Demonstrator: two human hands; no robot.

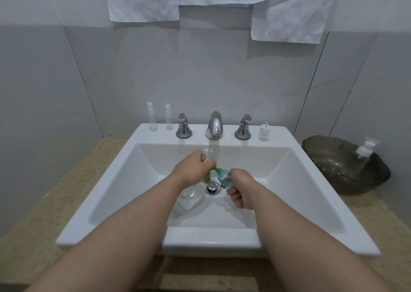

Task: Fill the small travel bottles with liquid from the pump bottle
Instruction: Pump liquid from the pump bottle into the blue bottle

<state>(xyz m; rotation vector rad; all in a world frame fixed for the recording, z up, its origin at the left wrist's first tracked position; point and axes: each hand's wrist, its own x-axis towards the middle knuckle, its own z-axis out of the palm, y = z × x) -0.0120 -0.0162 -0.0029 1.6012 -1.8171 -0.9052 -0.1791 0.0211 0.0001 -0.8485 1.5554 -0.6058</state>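
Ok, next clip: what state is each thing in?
Left hand: grips the green pump.
Right hand: holds the blue travel bottle.
Blue travel bottle: uncapped, tilted, mouth at nozzle.
Pump bottle: in the basin.
Two spray bottles: upright, capped, look empty.
White cap: off, standing upright.
Faucet: no water running.
Bottle in bowl: leaning, capped.

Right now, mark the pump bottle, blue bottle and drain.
pump bottle point(189, 199), head view, clear body
blue bottle point(224, 178), head view, mid body
drain point(212, 188), head view, chrome stopper
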